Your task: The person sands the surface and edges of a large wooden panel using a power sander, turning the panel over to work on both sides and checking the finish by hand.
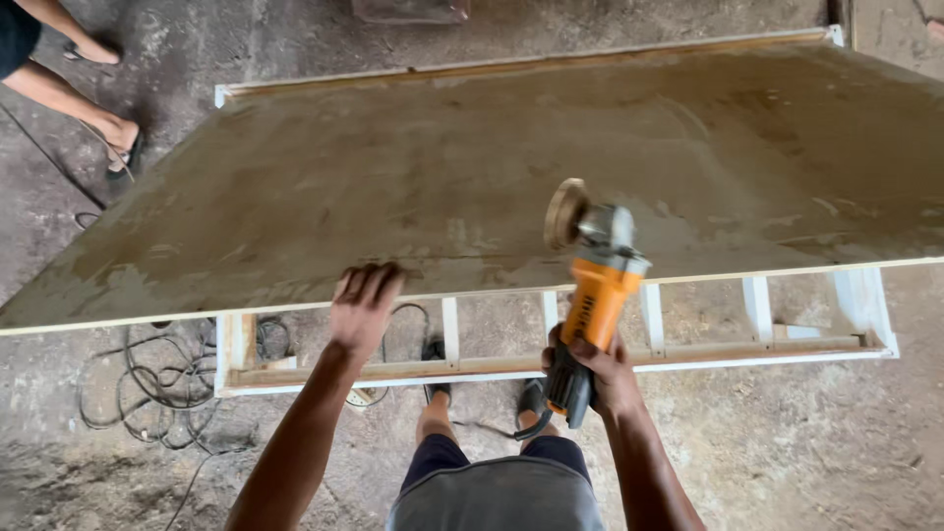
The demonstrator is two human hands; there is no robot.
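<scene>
Where the floor (787, 442) shows at far left, another person's bare legs (69, 93) stand well apart from the work, and a loose tangle of cable (157, 379) lies under the near left corner of the panel (442, 177). That panel is a large, flat board with a dusty brown face, lying across a white frame (649, 364) of rails and uprights; it overhangs the frame at the left and tilts slightly across the view.

Left hand (362, 305): laid palm down on the near edge of the panel, fingers spread flat. It holds nothing; it presses on the board.

Between the arms, the worker's own feet in sandals (438, 391) stand on the floor just beside the frame.

Right hand (595, 366): wrapped tight around the dark rear handle of an orange grinder (595, 295). The grip is full, fingers wrapped round the handle. A round sanding disc (566, 213) at the head is tipped up on edge over the panel near its front edge; whether it touches the surface I cannot tell.

Judgement on handling: the grinder looks compact but dense and stiff, likely to twist or kick when the disc bites, so the rear handle is the sound place to hold, well clear of the disc. Its cord trails down behind the hand. The panel looks rigid and broad, best steadied at its edge.
</scene>
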